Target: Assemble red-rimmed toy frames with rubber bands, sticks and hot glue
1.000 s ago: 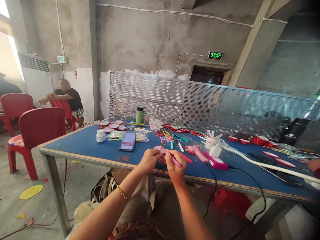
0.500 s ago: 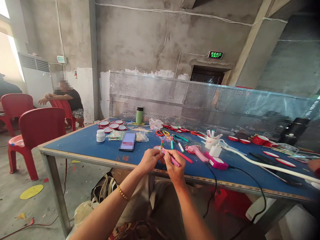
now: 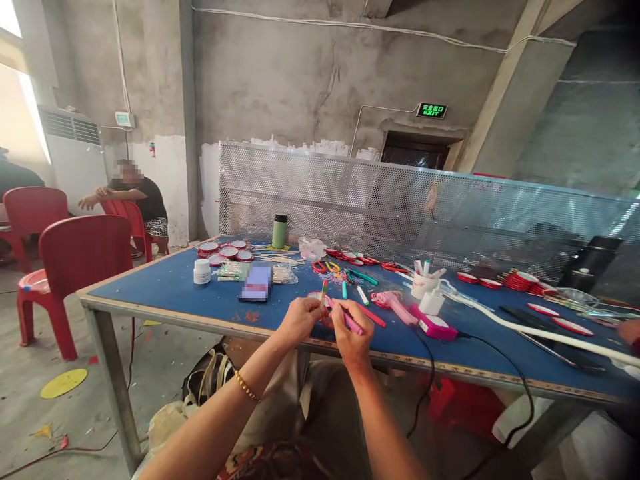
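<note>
- Far left on the blue table [image 3: 165, 293], the white bottle [image 3: 202, 273] and the phone [image 3: 255, 283] lie well apart from the work; best to keep the elbows low and leave them alone
- The left hand [image 3: 303, 319] pinches a thin stick [image 3: 324, 295] between thumb and fingers, its red-and-green end standing up above the grip; a firm pinch close to the marked end should stop it wobbling
- The stick stands nearly upright between the hands, over the near edge of the table; turning it a little at a time in the fingertips would probably give even cover, with a steady boundary between colours
- The pink marker [image 3: 353, 325] slants up toward the stick, though whether its tip touches is too small to tell; light, short strokes seem wiser than pressing
- The right hand [image 3: 356, 340] is closed around that marker much like a writing grip; bracing it against the left would likely steady the line
- Further right, the red marker [image 3: 374, 316] and pink tool [image 3: 400, 310] sit near the right hand, so any wide sweep that way calls for care
</note>
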{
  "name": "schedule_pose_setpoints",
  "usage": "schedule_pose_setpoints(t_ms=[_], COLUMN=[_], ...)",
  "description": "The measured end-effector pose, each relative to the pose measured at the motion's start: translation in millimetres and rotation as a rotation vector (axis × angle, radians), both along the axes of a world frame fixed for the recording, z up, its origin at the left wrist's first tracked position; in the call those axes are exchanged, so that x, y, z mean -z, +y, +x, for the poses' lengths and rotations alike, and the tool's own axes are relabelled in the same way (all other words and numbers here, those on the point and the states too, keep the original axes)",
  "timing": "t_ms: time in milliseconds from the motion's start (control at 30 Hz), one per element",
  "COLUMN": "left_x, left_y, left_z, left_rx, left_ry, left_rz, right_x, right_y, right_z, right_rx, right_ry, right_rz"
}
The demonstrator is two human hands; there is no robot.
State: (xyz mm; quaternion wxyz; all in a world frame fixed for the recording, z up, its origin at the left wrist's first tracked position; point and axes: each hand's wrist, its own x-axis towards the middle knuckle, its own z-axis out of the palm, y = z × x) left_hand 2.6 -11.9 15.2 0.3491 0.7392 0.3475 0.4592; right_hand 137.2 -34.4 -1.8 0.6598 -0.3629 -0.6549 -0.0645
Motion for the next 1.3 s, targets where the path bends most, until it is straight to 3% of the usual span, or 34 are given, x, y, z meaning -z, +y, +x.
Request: schedule_pose_setpoints(t_ms=[1300], left_x=[0.4], left_y=[0.3], left_z=[-0.1], left_rx=[-0.007], left_ry=[0.012], left_rz=[-0.015], right_x=[-1.7], right_y=[-0.2], right_z=[0.7], right_rx=[0.051], right_ry=[-0.062], right_rz=[0.014])
